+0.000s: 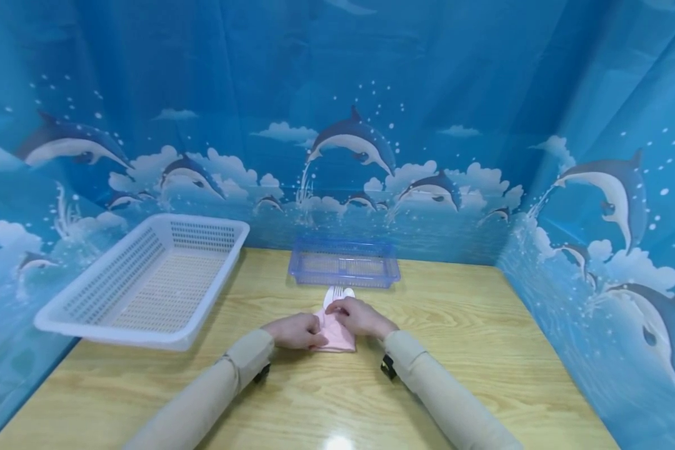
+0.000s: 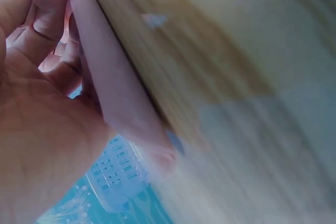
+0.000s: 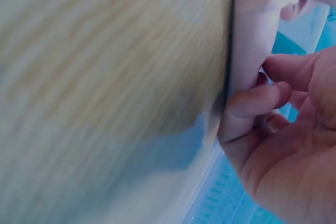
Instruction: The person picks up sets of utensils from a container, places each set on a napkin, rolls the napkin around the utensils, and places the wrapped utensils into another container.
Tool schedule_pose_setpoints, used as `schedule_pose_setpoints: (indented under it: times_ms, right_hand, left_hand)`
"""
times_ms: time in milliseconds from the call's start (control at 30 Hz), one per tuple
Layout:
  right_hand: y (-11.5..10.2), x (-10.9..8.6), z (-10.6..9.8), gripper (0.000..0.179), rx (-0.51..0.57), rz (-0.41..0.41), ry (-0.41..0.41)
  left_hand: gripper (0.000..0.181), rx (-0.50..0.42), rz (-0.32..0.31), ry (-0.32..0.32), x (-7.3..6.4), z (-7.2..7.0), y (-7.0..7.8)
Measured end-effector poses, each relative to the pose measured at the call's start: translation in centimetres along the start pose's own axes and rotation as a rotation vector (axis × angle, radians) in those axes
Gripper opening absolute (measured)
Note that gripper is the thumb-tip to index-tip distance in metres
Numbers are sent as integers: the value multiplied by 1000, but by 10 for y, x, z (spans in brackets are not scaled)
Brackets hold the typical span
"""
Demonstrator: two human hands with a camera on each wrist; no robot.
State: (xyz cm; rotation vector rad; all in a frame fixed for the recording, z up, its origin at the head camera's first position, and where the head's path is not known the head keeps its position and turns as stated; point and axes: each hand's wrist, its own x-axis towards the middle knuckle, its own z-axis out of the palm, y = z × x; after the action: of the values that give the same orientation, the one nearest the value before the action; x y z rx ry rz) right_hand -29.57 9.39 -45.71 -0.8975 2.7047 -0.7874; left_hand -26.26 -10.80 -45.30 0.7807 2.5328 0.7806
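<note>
A folded pink cloth napkin (image 1: 339, 337) lies on the table in the head view. White cutlery sticks out of its far end: a fork (image 1: 338, 291) in the middle, with one piece on either side whose kind is hard to make out. My left hand (image 1: 298, 330) pinches the napkin's left side with curled fingers. On the opposite side, my right hand (image 1: 364, 317) grips its right edge between thumb and fingers, close to the cutlery. Both wrist views show the napkin edge (image 2: 102, 66) low over the wood; the cutlery's lower parts are hidden.
A purple-blue plastic basket (image 1: 343, 281) stands just beyond the cutlery. To the left is a large white perforated basket (image 1: 197, 334). The wooden table (image 1: 461, 369) is bounded at the back and sides by a blue dolphin-print curtain (image 1: 455, 75).
</note>
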Motion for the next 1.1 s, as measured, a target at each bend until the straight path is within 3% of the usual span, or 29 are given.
schedule_pose_setpoints:
  times_ms: [333, 533, 700, 833, 1100]
  right_hand:
    - [8, 4, -3, 29, -9, -113, 29]
    - [6, 2, -5, 26, -9, -122, -26]
    - [6, 0, -4, 32, -55, -129, -26]
    - [6, -1, -2, 32, -30, -133, -8]
    - [0, 0, 0, 30, -89, -134, 2]
  left_hand:
    - [33, 30, 41, 12, 0, 0, 0]
    - [31, 23, 34, 8, 1, 0, -1]
    - [34, -69, -32, 23, 0, -1, -3]
    - [38, -133, -77, 42, -1, -2, -2]
    - [36, -73, -24, 29, 1, -2, -3]
